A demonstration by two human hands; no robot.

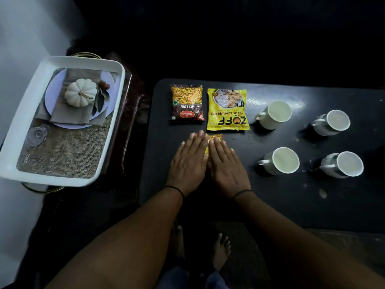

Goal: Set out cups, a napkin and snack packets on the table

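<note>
we press our left hand [187, 163] and right hand [226, 165] flat, fingers straight, on a small yellow snack packet [215, 137] near the black table [291, 195] front edge. past our fingertips lie a brown "mixture" packet [186, 103] and a yellow "zoff" packet [227, 110]. four white cups [279, 160] stand right.

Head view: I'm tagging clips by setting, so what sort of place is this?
Probably a home sitting area: a low black table with four white ceramic mugs, snack packets, and bare feet on the floor.
</note>
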